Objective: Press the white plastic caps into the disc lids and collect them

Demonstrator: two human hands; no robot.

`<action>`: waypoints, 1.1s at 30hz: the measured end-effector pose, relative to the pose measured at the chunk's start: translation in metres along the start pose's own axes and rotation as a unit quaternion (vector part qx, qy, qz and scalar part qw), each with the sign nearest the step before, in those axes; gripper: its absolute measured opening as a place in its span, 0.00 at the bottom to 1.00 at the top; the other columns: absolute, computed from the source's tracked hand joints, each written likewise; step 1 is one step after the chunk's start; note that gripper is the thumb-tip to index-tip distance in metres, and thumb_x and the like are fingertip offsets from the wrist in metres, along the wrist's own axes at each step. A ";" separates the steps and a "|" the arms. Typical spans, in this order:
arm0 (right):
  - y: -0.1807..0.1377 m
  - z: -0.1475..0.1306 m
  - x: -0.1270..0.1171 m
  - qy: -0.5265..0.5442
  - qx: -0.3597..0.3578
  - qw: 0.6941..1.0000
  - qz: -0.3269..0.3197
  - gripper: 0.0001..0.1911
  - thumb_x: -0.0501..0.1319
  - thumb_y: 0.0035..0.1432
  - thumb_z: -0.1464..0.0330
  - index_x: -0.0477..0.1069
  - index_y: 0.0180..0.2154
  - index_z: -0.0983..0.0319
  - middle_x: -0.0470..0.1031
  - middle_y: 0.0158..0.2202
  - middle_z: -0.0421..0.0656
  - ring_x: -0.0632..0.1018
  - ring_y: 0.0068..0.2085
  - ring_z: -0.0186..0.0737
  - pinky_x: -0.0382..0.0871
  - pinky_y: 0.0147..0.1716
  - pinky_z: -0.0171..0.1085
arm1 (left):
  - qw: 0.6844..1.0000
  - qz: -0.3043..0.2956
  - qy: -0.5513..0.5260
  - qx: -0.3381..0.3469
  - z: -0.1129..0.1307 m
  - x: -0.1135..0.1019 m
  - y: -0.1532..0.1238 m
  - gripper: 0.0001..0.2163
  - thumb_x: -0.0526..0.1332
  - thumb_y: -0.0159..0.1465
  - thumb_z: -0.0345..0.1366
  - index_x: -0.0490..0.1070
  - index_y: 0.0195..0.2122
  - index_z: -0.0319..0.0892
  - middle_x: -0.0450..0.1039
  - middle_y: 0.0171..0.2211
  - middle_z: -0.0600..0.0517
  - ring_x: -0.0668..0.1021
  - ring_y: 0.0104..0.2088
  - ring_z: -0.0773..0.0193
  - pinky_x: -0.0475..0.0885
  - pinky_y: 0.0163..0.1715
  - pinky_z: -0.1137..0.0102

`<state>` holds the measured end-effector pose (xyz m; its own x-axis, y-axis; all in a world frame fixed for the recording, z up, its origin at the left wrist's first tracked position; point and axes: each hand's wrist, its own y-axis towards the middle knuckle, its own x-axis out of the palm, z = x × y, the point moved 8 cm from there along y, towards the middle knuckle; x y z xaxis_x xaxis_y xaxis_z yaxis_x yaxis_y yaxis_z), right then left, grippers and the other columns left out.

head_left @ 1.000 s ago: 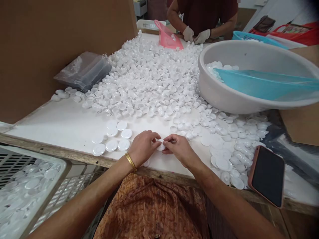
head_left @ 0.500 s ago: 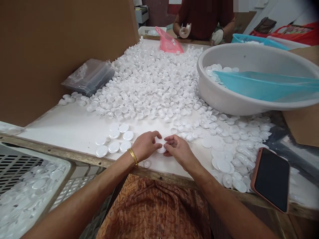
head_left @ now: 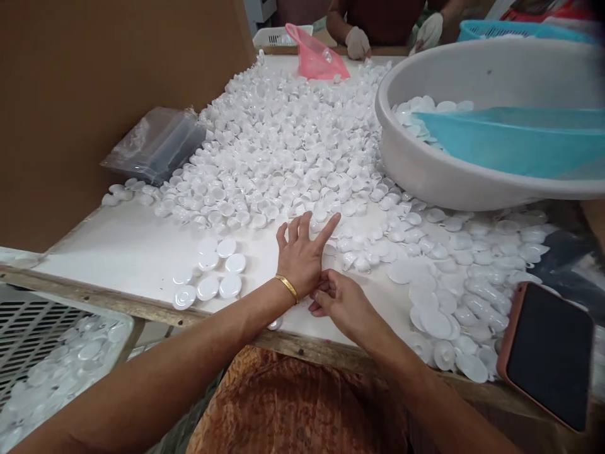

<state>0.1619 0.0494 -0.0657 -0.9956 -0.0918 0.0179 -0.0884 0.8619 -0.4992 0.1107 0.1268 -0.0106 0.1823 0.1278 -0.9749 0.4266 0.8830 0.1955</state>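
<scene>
My left hand reaches forward over the white tabletop, fingers spread, at the near edge of a heap of small white plastic cups. Just behind its wrist, my right hand has its fingers curled together low over the table; whatever is between them is hidden. Left of my hands lies a group of round white pieces with flat, shiny tops. Flat white discs are piled on the right. A single white piece sits at the table's front edge, partly covered by my left forearm.
A large grey basin holds white discs and a blue scoop. A phone lies at the front right edge. Also around are a pink scoop, a plastic-wrapped packet, a crate and a co-worker's gloved hand.
My hands were together around a white piece; my left hand has moved forward and right, its fingers spreading. My right hand stays low. The co-worker's hand has come down, and the view has shifted.
</scene>
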 end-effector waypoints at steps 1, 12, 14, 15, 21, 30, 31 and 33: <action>-0.002 0.000 -0.001 -0.032 -0.003 0.999 0.002 0.05 0.54 0.53 0.75 0.64 0.34 0.63 0.71 0.28 0.40 0.76 0.27 0.34 0.73 0.28 0.35 | 1.000 -0.006 -0.001 0.004 0.000 0.001 0.001 0.30 0.53 0.61 0.33 0.42 0.62 0.61 0.50 0.58 0.46 0.56 0.58 0.50 0.50 0.54 0.51; -0.009 -0.026 -0.001 -0.304 -0.058 0.949 0.059 0.05 0.59 0.52 0.74 0.66 0.33 0.63 0.75 0.33 0.47 0.75 0.33 0.43 0.65 0.31 0.37 | 1.000 -0.025 -0.004 0.019 0.004 0.002 0.005 0.31 0.52 0.59 0.27 0.46 0.61 0.61 0.53 0.56 0.47 0.57 0.57 0.53 0.49 0.56 0.51; -0.009 -0.026 -0.001 -0.320 -0.066 0.943 0.061 0.05 0.59 0.52 0.74 0.66 0.34 0.64 0.75 0.33 0.48 0.76 0.33 0.43 0.65 0.32 0.37 | 1.000 -0.021 0.003 0.022 0.005 0.001 0.004 0.33 0.53 0.58 0.26 0.47 0.61 0.61 0.54 0.55 0.48 0.57 0.57 0.53 0.49 0.56 0.52; -0.008 -0.025 -0.001 -0.325 -0.071 0.941 0.061 0.05 0.59 0.52 0.73 0.66 0.34 0.64 0.75 0.33 0.48 0.76 0.33 0.43 0.65 0.32 0.37 | 0.999 -0.022 0.006 0.023 0.005 0.001 0.004 0.33 0.53 0.57 0.26 0.48 0.61 0.61 0.55 0.55 0.48 0.58 0.57 0.53 0.49 0.56 0.52; -0.009 -0.026 -0.002 -0.310 -0.108 0.942 0.066 0.06 0.59 0.51 0.73 0.67 0.35 0.65 0.76 0.31 0.46 0.75 0.31 0.40 0.64 0.30 0.35 | 1.000 -0.005 0.004 -0.005 0.002 0.001 0.000 0.30 0.52 0.59 0.28 0.48 0.61 0.61 0.55 0.55 0.47 0.57 0.57 0.53 0.48 0.56 0.51; -0.015 -0.032 0.002 -0.288 -0.154 0.943 0.068 0.10 0.64 0.48 0.65 0.70 0.34 0.63 0.72 0.34 0.44 0.74 0.32 0.38 0.65 0.32 0.36 | 0.933 0.119 -0.319 -0.115 -0.029 -0.023 -0.015 0.22 0.41 0.67 0.40 0.48 0.62 0.49 0.62 0.51 0.46 0.63 0.52 0.60 0.55 0.55 0.57; -0.015 -0.032 0.002 -0.282 -0.157 0.944 0.074 0.11 0.65 0.47 0.66 0.69 0.34 0.62 0.72 0.34 0.43 0.74 0.33 0.38 0.65 0.32 0.36 | 0.919 0.111 -0.360 -0.119 -0.033 -0.026 -0.017 0.21 0.41 0.67 0.40 0.50 0.62 0.48 0.64 0.51 0.46 0.65 0.51 0.61 0.56 0.55 0.58; -0.016 -0.035 0.002 -0.239 -0.172 0.952 0.079 0.12 0.65 0.47 0.67 0.67 0.35 0.61 0.72 0.32 0.41 0.74 0.33 0.37 0.67 0.31 0.35 | 0.896 0.068 -0.422 -0.119 -0.039 -0.032 -0.023 0.20 0.43 0.67 0.41 0.58 0.58 0.46 0.66 0.51 0.47 0.67 0.51 0.62 0.59 0.54 0.60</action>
<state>0.1598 0.0529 -0.0275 -0.8773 -0.0921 -0.4710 -0.0246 0.9888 -0.1475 0.0602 0.1198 0.0115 0.8667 -0.0559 -0.4957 0.1658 0.9695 0.1806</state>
